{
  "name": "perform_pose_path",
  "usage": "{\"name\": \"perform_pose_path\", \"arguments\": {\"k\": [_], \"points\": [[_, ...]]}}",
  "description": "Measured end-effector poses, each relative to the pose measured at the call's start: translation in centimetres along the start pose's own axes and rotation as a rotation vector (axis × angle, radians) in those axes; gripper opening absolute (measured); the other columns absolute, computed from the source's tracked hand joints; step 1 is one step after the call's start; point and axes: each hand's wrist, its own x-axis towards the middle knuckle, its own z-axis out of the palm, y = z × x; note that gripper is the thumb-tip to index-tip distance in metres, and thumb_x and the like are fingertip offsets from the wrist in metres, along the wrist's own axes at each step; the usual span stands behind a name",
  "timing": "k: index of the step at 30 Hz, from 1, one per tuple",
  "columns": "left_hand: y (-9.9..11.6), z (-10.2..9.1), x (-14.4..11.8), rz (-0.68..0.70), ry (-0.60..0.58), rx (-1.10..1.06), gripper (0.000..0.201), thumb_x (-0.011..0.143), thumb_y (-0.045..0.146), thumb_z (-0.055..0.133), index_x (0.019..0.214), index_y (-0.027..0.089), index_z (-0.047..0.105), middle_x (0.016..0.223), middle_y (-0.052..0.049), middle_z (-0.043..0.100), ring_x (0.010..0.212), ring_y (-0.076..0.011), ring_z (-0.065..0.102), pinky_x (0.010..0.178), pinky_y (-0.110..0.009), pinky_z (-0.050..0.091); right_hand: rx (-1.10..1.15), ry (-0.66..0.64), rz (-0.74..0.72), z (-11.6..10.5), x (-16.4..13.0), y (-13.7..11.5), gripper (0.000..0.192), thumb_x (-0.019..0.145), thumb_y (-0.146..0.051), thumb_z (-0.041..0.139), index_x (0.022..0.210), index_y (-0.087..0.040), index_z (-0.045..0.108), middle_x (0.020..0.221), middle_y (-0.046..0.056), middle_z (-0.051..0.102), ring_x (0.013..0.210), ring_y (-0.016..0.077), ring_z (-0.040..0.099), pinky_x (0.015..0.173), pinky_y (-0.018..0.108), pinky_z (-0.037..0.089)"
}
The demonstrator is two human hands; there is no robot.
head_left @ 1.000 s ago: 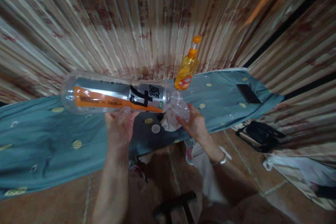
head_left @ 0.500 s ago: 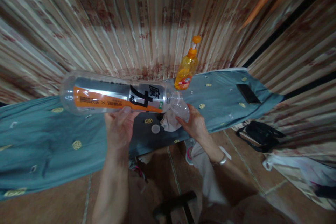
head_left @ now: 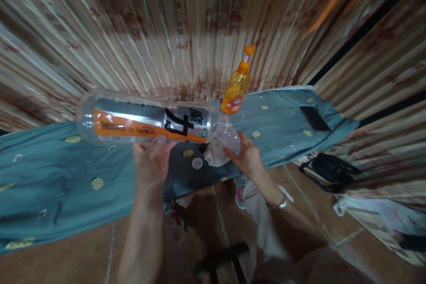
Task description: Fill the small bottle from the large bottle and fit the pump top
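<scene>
While I hold it on its side above the cloth-covered worktop [head_left: 49, 173], the big clear bottle [head_left: 143, 122] with the orange and black label rests across my left hand [head_left: 151, 162], whose fingers curl up around the underside of its barrel near the label's black characters. Its base points to my left and its open neck to my right, tipped slightly downward. My right hand [head_left: 248, 157] cups a small clear container [head_left: 231, 138] right at the bottle's mouth, fingers wrapped about it from below; the two rims touch or nearly touch, and I cannot tell which. Just under them a crumpled pale rag [head_left: 213, 155] lies on the blue-grey cloth, with a small round white cap [head_left: 197, 163] beside it.

Farther back on the worktop an orange pump bottle [head_left: 236, 86] stands upright against the striped curtain [head_left: 186, 22]. A dark phone [head_left: 314, 118] lies flat near the right end of the cloth, well apart from my hands. On the tiled floor [head_left: 213, 226] to the right sits a black bag [head_left: 329, 169].
</scene>
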Motion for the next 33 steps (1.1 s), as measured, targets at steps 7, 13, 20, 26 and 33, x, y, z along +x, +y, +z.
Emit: {"name": "perform_pose_path", "arguments": {"k": [7, 13, 20, 26, 33], "points": [[0.12, 0.09, -0.1, 0.002, -0.03, 0.046, 0.028, 0.06, 0.039, 0.096, 0.069, 0.027, 0.072, 0.081, -0.005, 0.076, 0.082, -0.036, 0.076, 0.073, -0.056, 0.069, 0.015, 0.016, -0.002, -0.05, 0.04, -0.09, 0.058, 0.091, -0.054, 0.062, 0.131, -0.013, 0.056, 0.114, 0.02, 0.074, 0.105, 0.0334, 0.072, 0.089, 0.049, 0.061], [-0.07, -0.05, 0.03, 0.018, -0.009, 0.016, 0.032, 0.059, 0.038, 0.097, 0.071, 0.024, 0.071, 0.08, -0.005, 0.075, 0.074, -0.03, 0.075, 0.069, -0.051, 0.069, 0.033, 0.007, 0.008, -0.1, 0.09, -0.21, 0.057, 0.09, -0.052, 0.063, 0.131, -0.013, 0.057, 0.115, 0.02, 0.074, 0.104, 0.0331, 0.073, 0.089, 0.049, 0.061], [-0.02, -0.14, -0.1, 0.003, -0.001, 0.039, 0.028, 0.06, 0.037, 0.096, 0.066, 0.028, 0.07, 0.077, -0.005, 0.074, 0.076, -0.0342, 0.075, 0.069, -0.055, 0.069, 0.036, 0.008, 0.02, -0.12, 0.06, -0.27, 0.058, 0.089, -0.052, 0.064, 0.132, -0.013, 0.057, 0.117, 0.021, 0.074, 0.106, 0.0338, 0.072, 0.09, 0.05, 0.061], [0.09, -0.16, -0.05, -0.014, -0.019, 0.042, 0.026, 0.061, 0.036, 0.095, 0.073, 0.029, 0.072, 0.079, -0.005, 0.075, 0.08, -0.0349, 0.076, 0.071, -0.054, 0.069, 0.029, -0.013, 0.03, -0.28, 0.08, -0.28, 0.058, 0.089, -0.052, 0.065, 0.132, -0.013, 0.057, 0.116, 0.02, 0.074, 0.105, 0.0331, 0.073, 0.088, 0.048, 0.061], [0.09, 0.07, -0.11, -0.003, -0.003, 0.021, 0.029, 0.06, 0.035, 0.096, 0.072, 0.026, 0.072, 0.077, -0.005, 0.075, 0.08, -0.0342, 0.076, 0.068, -0.051, 0.069, 0.03, -0.01, 0.027, -0.23, 0.07, -0.25, 0.059, 0.09, -0.054, 0.063, 0.132, -0.013, 0.057, 0.116, 0.02, 0.074, 0.106, 0.0336, 0.072, 0.09, 0.049, 0.06]]}}
